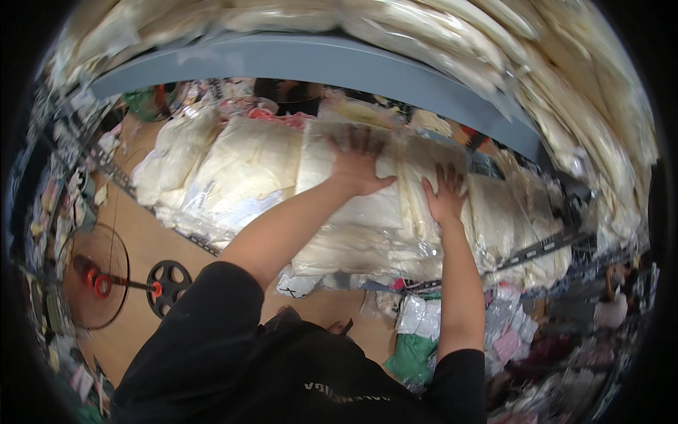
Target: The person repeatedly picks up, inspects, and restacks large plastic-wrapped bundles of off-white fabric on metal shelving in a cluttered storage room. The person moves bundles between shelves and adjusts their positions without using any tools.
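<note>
A row of cream-coloured fabric bundles in clear plastic bags lies across a metal shelf in front of me. My left hand [360, 164] rests flat with spread fingers on a bagged bundle [323, 180] near the middle. On the neighbouring bundle [416, 153] to the right lies my right hand [446, 193], palm down, its fingers apart. Neither hand grips anything. Further bundles [238, 169] lie to the left, some with bluish patches, and another bagged bundle [498, 206] sits to the right. Below my hands, more bagged fabric [349, 252] shows at the shelf's near side.
A blue-grey shelf beam [296, 58] crosses above, with more bagged bundles [424, 26] over it. Slotted metal uprights [545, 246] flank the shelf. A pedestal fan [100, 281] stands at left on the brown floor [148, 228]. A green bag [413, 358] lies at lower right; a person [609, 302] is beyond.
</note>
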`<state>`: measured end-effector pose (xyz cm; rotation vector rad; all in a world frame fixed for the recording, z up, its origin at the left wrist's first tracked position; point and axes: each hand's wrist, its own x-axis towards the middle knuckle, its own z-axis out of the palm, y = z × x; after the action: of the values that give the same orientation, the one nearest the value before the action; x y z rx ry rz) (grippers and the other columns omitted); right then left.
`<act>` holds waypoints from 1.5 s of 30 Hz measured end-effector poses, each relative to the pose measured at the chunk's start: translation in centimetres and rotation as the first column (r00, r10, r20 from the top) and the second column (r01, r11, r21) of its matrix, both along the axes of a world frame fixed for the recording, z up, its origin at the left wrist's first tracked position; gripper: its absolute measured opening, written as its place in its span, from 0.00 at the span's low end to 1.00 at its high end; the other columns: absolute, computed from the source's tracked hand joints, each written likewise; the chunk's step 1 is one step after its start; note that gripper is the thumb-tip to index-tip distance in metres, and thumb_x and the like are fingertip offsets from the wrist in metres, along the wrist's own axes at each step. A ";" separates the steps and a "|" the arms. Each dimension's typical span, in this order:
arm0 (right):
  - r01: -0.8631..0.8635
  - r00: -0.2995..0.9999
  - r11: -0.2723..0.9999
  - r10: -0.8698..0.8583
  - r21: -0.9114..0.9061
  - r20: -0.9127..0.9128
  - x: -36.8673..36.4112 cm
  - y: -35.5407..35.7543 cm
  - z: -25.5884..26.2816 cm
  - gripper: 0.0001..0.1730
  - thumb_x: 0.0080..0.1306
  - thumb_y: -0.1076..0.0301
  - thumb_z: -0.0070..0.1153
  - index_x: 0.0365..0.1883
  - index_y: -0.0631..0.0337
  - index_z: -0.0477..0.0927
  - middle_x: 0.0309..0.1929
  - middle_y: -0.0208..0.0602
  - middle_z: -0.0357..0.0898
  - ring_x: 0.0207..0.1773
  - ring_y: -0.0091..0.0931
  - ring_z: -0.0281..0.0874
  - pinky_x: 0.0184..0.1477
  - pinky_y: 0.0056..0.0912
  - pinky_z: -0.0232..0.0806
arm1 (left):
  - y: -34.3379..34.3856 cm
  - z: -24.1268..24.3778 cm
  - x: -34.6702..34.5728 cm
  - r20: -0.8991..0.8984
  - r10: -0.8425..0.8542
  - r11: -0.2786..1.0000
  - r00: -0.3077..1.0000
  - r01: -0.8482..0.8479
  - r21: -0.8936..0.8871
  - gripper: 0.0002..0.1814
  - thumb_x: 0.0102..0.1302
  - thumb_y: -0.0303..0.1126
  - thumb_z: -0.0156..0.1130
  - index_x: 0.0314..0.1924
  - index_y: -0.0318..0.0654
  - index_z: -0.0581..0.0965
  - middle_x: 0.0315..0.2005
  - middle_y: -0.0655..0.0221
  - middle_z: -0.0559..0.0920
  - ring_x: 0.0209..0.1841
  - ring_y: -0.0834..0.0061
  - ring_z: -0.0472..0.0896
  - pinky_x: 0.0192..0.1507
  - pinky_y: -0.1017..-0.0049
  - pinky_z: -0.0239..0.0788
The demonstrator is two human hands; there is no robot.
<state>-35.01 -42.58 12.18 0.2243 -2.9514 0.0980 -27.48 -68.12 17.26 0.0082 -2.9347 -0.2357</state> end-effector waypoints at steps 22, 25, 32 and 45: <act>0.011 0.999 0.999 -0.013 0.044 0.052 0.0 -0.1 0.6 0.43 0.72 0.28 0.32 0.80 0.36 0.50 0.84 0.33 0.33 0.84 0.45 0.30 0.77 0.71 0.30 | -0.5 0.6 0.5 0.040 -0.025 0.997 0.999 0.022 0.073 0.52 0.60 0.74 0.49 0.77 0.52 0.59 0.79 0.55 0.46 0.79 0.39 0.36 0.66 0.22 0.23; 0.004 0.998 0.999 -0.005 0.034 0.055 0.3 -0.4 0.8 0.43 0.72 0.28 0.31 0.80 0.36 0.50 0.84 0.33 0.34 0.84 0.46 0.30 0.77 0.71 0.29 | -1.2 1.6 1.2 0.062 -0.068 0.987 0.996 0.058 0.148 0.50 0.60 0.73 0.50 0.75 0.51 0.64 0.78 0.55 0.51 0.79 0.42 0.39 0.70 0.27 0.25; 0.013 0.999 0.998 -0.016 0.059 0.045 -0.1 0.3 0.2 0.43 0.73 0.29 0.31 0.81 0.36 0.49 0.84 0.35 0.37 0.84 0.46 0.32 0.76 0.72 0.32 | -10.9 3.9 7.2 0.177 -0.250 0.932 0.952 0.187 0.312 0.42 0.61 0.69 0.55 0.67 0.49 0.75 0.71 0.58 0.68 0.74 0.46 0.60 0.72 0.38 0.48; -0.032 0.999 0.996 0.032 0.078 0.005 -1.1 1.0 -0.7 0.41 0.74 0.31 0.33 0.81 0.36 0.49 0.84 0.36 0.38 0.84 0.48 0.32 0.74 0.76 0.36 | -20.3 -2.8 12.5 -0.149 0.163 0.986 0.975 -0.156 0.057 0.45 0.68 0.71 0.41 0.77 0.52 0.59 0.76 0.55 0.58 0.78 0.41 0.50 0.74 0.35 0.34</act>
<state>-36.14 -41.55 11.46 0.2826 -2.9593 -0.0132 -14.99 -88.45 14.42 0.2212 -2.7577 -0.2651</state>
